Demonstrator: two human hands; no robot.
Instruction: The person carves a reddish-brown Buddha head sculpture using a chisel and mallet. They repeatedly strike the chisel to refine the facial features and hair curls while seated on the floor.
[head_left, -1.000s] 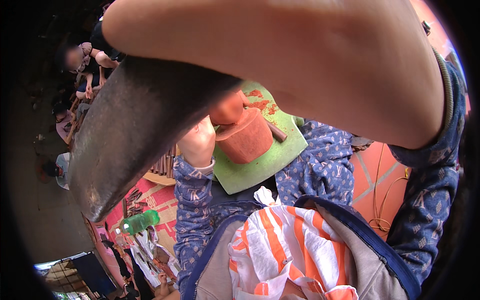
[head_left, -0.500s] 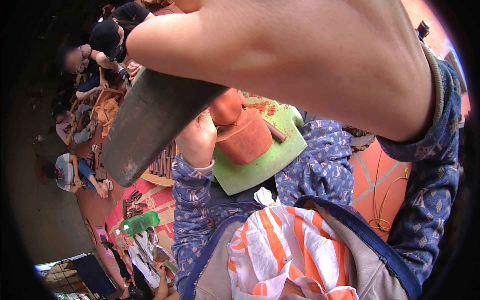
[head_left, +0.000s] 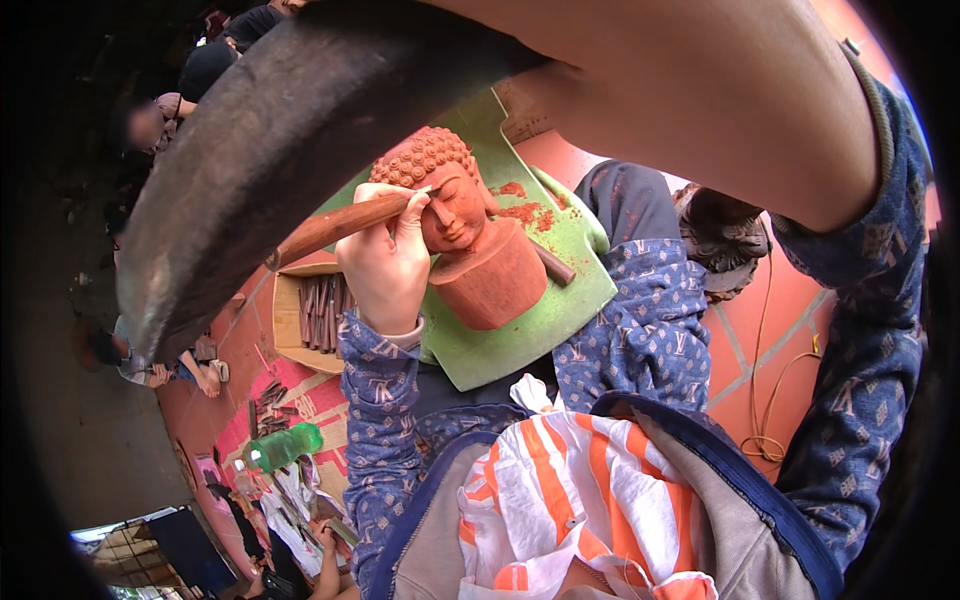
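Note:
A reddish-brown carved wooden Buddha head [head_left: 452,205] with curled hair stands tilted on its uncut round base [head_left: 490,285]. It rests on a green board [head_left: 478,362] between my legs. My left hand [head_left: 385,268] is closed around a wood-handled chisel [head_left: 335,228], its tip at the brow of the carving. Raised close to the camera, my right hand [head_left: 550,35] holds a dark, worn wooden mallet [head_left: 235,150]; its fingers are hidden at the upper edge. Red shavings [head_left: 528,214] and a brown tool handle [head_left: 553,263] lie beside the carving.
Left of my arm is a cardboard box [head_left: 290,318] of chisels, with a green bottle [head_left: 285,446] nearer. A dark carved piece [head_left: 718,240] and a yellow cord [head_left: 760,400] lie on the red tiles at right. Several people sit at the far left.
The mallet and my right hand have risen up and away, uncovering the carved face, the chisel and my left hand. My left hand stays by the carving.

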